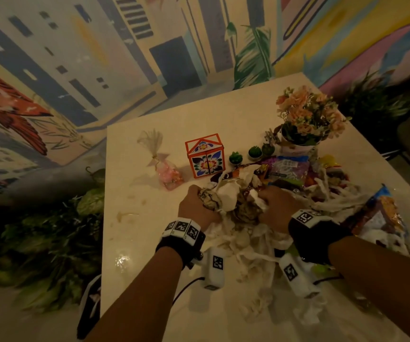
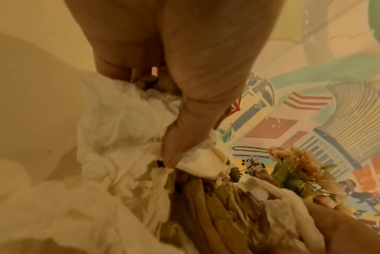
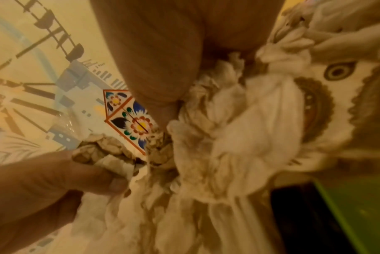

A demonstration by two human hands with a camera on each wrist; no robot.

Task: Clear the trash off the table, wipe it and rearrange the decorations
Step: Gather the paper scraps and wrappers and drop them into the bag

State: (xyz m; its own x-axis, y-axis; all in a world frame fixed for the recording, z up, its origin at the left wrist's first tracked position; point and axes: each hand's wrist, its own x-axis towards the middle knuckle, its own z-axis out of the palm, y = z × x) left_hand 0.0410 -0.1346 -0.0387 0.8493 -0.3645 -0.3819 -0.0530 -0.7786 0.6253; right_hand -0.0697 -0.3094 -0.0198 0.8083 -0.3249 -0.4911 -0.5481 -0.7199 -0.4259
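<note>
Crumpled white tissue paper [image 1: 233, 206] is being gathered at the desk's [image 1: 149, 243] centre; the left hand [image 1: 194, 206] and right hand [image 1: 276, 206] have their fingers curled into the wad. Clearing is judged barely begun: snack wrappers [image 1: 287, 169] at 1 o'clock and stains [image 1: 124, 215] at 9 o'clock remain. The floral box [image 1: 205, 155], cactus pots [image 1: 254, 153] and flower pot [image 1: 305, 124] at 12 await rearranging; wiping is not started.

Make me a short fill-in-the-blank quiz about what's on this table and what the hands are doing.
1. Both hands, left hand and right hand, grip crumpled ____.
2. The flower bouquet stands at the table's far ____ corner.
3. The house-shaped box has an ____ frame.
4. Between box and bouquet sit ____ small green cactus ornaments.

Missing: paper; right; orange; three
</note>
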